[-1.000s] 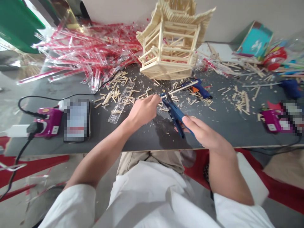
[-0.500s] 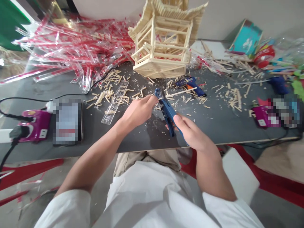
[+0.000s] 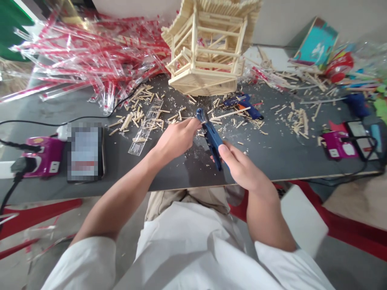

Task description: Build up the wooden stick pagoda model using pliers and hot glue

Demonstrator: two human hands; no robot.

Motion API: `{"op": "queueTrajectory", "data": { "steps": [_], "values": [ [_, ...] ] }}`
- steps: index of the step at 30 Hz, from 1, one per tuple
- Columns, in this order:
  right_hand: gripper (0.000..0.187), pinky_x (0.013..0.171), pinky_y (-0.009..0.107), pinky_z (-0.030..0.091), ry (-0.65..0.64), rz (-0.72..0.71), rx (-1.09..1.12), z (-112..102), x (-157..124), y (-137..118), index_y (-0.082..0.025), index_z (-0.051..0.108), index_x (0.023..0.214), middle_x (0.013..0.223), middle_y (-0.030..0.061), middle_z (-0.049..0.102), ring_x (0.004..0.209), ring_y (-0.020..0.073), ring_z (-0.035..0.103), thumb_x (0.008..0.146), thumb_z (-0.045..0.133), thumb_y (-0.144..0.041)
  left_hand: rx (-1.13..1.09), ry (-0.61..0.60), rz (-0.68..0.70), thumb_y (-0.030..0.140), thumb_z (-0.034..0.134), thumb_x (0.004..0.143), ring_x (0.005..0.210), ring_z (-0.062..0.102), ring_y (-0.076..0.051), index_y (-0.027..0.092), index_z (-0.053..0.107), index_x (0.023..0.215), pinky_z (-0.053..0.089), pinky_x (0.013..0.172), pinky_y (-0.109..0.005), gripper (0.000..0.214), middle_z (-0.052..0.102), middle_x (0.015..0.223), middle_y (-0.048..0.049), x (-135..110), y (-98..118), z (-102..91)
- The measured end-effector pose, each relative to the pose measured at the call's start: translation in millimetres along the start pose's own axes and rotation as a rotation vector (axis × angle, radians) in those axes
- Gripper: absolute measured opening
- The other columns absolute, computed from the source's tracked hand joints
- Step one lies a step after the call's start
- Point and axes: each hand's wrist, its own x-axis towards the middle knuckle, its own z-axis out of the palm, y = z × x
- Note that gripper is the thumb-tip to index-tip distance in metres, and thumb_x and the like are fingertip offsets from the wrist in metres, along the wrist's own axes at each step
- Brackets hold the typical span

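My right hand [image 3: 243, 167] is wrapped round the handles of blue pliers [image 3: 213, 137], whose jaws point away from me. At those jaws, the closed fingertips of my left hand [image 3: 178, 137] pinch a thin wooden stick [image 3: 231, 114]; its length shows to the right of the pliers, while the pinched end is hidden by the fingers. Just beyond the jaws lies a blue and orange glue gun [image 3: 249, 108]. A clear plastic ruler [image 3: 145, 129] is left of my left hand, among short cut stick pieces [image 3: 130, 123]. Behind stands a pavilion model made of sticks [image 3: 208, 60].
Red and clear plastic wrappers [image 3: 99, 56] heap up at the back left. A phone [image 3: 85, 153] and a purple power socket [image 3: 45, 155] lie at the left, with another purple socket [image 3: 340, 145] at the right. Further sticks [image 3: 300, 121] are scattered on the dark table [image 3: 272, 161].
The pliers' handles have come closer together in my right hand. My left hand keeps its pinch by the jaws. The whole view has shifted slightly.
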Motion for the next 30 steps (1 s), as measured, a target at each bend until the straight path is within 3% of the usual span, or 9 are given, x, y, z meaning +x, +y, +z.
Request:
{"op": "queueTrajectory", "data": {
  "steps": [3, 11, 21, 25, 30],
  "values": [
    [0.050, 0.087, 0.039, 0.052, 0.015, 0.051, 0.106, 1.0, 0.1, -1.4, -0.026, 0.056, 0.100, 0.098, 0.0051, 0.066, 0.096, 0.0251, 0.064, 0.103, 0.038, -0.073, -0.010, -0.016, -0.004, 0.010, 0.038, 0.098, 0.068, 0.060, -0.015, 0.017, 0.059, 0.100, 0.045, 0.064, -0.028, 0.023, 0.069, 0.087, -0.0064, 0.5, 0.2, -1.1],
    [0.049, 0.086, 0.038, 0.051, 0.079, 0.042, 0.074, 7.4, 0.0, -1.5, -0.027, 0.056, 0.099, 0.097, 0.0045, 0.067, 0.092, 0.0247, 0.063, 0.103, 0.040, -0.073, -0.039, -0.036, -0.029, 0.009, 0.040, 0.096, 0.067, 0.058, -0.013, 0.018, 0.059, 0.098, 0.042, 0.063, -0.026, 0.021, 0.068, 0.086, -0.0050, 1.7, 0.5, -2.2],
    [0.068, 0.076, 0.036, 0.048, 0.171, 0.107, -0.043, 22.6, 8.9, 11.2, -0.022, 0.064, 0.089, 0.084, 0.0071, 0.074, 0.081, 0.0247, 0.069, 0.099, 0.033, -0.082, -0.047, -0.037, -0.018, 0.009, 0.040, 0.097, 0.065, 0.057, -0.013, 0.016, 0.059, 0.093, 0.043, 0.063, -0.027, 0.021, 0.066, 0.081, -0.0051, 1.7, -6.3, 5.0],
    [0.070, 0.071, 0.036, 0.050, 0.096, 0.152, 0.025, 18.3, 12.6, 14.0, -0.023, 0.068, 0.089, 0.080, 0.0068, 0.076, 0.073, 0.0245, 0.071, 0.099, 0.033, -0.082, 0.035, -0.129, -0.007, 0.007, 0.041, 0.096, 0.068, 0.062, -0.015, 0.016, 0.061, 0.097, 0.045, 0.064, -0.028, 0.022, 0.068, 0.082, -0.0062, 1.7, -6.7, 5.7],
    [0.068, 0.065, 0.038, 0.053, -0.016, 0.216, 0.113, 8.1, 12.2, 18.4, -0.023, 0.067, 0.083, 0.075, 0.0067, 0.074, 0.065, 0.0245, 0.071, 0.098, 0.037, -0.083, 0.225, -0.282, -0.014, 0.018, 0.040, 0.104, 0.069, 0.069, -0.023, 0.012, 0.064, 0.104, 0.049, 0.065, -0.034, 0.025, 0.072, 0.082, -0.0125, 3.3, -0.1, 4.8]
  ]
}}
